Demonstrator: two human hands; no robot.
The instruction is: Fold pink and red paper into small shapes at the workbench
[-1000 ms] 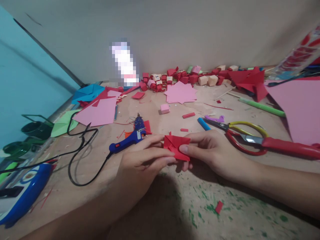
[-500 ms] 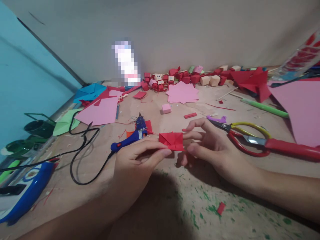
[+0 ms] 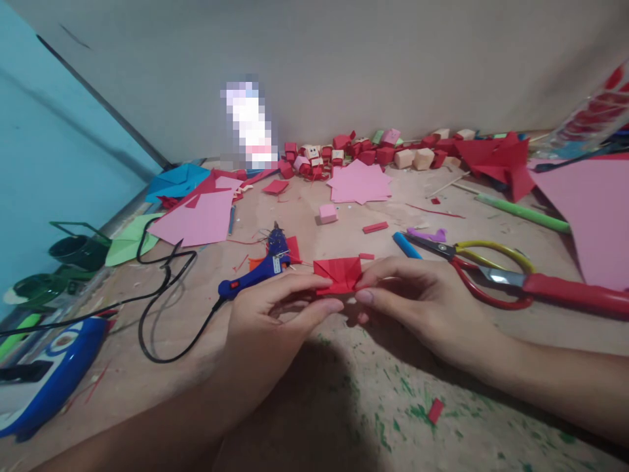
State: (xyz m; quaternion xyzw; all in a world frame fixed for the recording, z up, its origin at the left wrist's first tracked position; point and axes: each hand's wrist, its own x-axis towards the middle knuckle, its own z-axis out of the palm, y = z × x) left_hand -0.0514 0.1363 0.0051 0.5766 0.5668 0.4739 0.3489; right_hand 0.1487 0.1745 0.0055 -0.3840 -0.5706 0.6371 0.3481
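A small piece of folded red paper (image 3: 338, 270) with crease lines is held up above the table, between my two hands. My left hand (image 3: 278, 314) pinches its left side between thumb and fingers. At its right edge, my right hand (image 3: 417, 298) closes thumb and fingertips on the paper. Just behind the paper lies a small red paper strip (image 3: 366, 256), with another red strip (image 3: 375, 227) farther back. A blue hot glue gun (image 3: 258, 270) rests left of the paper, its nozzle pointing away from me.
Scissors (image 3: 491, 275) with yellow and red handles lie right, beside a blue stick (image 3: 407, 245). Pink paper sheets (image 3: 360, 182) and several small folded paper boxes (image 3: 383, 156) line the back. A black cord (image 3: 140, 328) loops left near a blue-and-white object (image 3: 63, 367).
My right hand's fingers have come in from spread apart to grip the paper's right side. The hand has dropped slightly, uncovering the blue stick beside the scissors.
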